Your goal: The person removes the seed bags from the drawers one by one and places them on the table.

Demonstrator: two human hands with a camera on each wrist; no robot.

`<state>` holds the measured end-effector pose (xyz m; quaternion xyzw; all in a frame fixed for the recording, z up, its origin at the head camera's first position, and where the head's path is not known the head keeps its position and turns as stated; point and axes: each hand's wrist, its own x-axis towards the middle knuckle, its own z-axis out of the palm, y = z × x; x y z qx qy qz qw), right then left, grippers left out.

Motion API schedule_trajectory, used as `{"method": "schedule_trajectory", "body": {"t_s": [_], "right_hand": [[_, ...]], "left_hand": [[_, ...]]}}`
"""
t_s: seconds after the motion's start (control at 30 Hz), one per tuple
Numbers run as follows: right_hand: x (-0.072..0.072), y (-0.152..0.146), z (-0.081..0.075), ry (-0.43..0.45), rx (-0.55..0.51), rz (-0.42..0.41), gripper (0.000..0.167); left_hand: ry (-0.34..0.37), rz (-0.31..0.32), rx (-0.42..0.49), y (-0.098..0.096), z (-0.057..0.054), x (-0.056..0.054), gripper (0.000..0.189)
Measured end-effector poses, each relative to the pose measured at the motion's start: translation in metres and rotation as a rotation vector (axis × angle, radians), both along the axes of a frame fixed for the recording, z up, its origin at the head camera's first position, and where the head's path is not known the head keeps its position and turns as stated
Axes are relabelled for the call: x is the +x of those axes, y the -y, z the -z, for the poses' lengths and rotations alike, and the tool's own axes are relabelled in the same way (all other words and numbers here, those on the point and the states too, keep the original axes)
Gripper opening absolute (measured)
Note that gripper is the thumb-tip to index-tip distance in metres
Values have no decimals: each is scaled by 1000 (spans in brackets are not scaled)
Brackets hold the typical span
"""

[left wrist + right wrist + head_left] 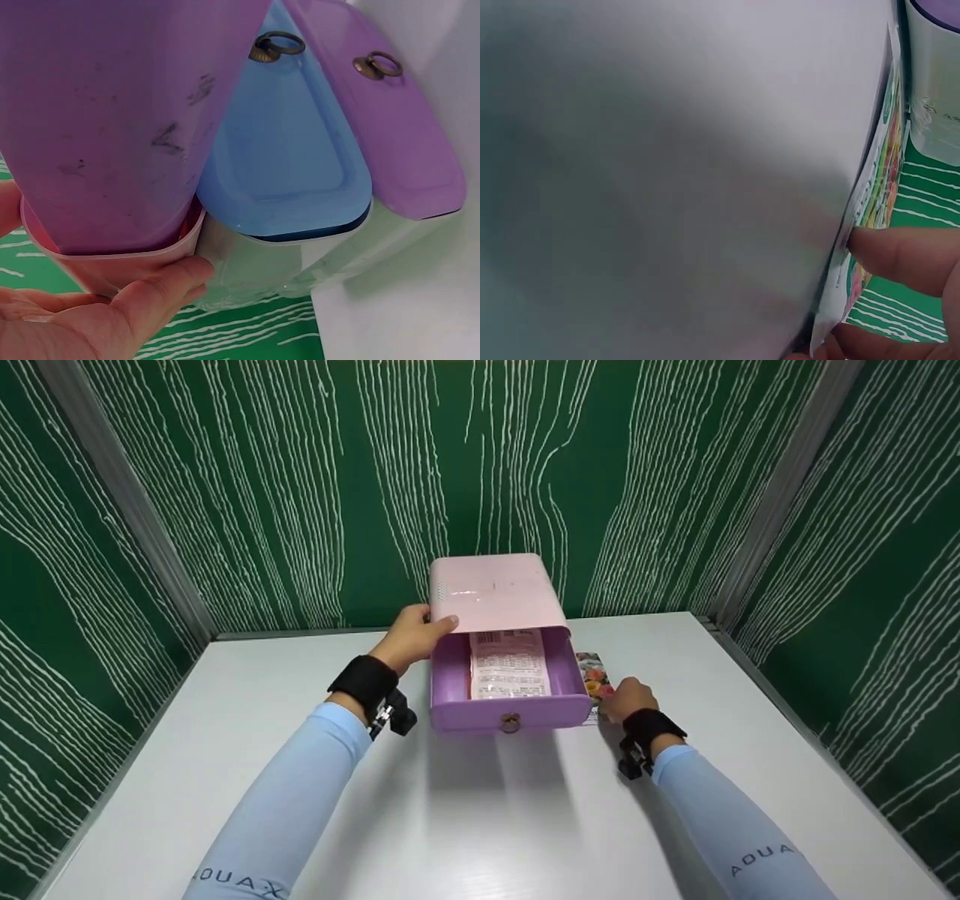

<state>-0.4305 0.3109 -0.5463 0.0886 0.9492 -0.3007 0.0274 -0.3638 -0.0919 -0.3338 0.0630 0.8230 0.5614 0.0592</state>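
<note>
A small drawer cabinet [495, 592] with a pink top stands at the table's middle. Its purple top drawer [465, 714], with a ring pull, is slid out. Inside lies a flat packet [510, 666] with printed text and a barcode. My left hand [412, 639] grips the cabinet's upper left side, thumb over the top edge. Below, in the left wrist view, a blue drawer [292, 150] and another purple drawer [401, 127] are closed or nearly so. To the cabinet's right, my right hand [631, 703] pinches the edge of a flower-printed packet [595, 671], partly hidden behind the drawer.
The white table [480, 825] reaches back to a green wall [300, 510] with white wavy lines. Grey posts [780, 487] stand at the corners. The pulled-out drawer juts toward me between my two hands.
</note>
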Motion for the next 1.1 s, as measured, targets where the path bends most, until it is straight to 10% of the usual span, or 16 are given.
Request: {"method": "schedule_trajectory", "body": {"t_s": [0.37,0.7,1.1], "right_hand": [[52,32,-58,-9,35,18,22],[59,37,-71,-54,42,7,30],[67,48,-152,-179,-55,-26,63]], "left_hand": [[-13,0,3,-1,0,-1,52],[6,-2,15,0,0,0,53],[-103,-5,-115,2,-23,9,41]]}}
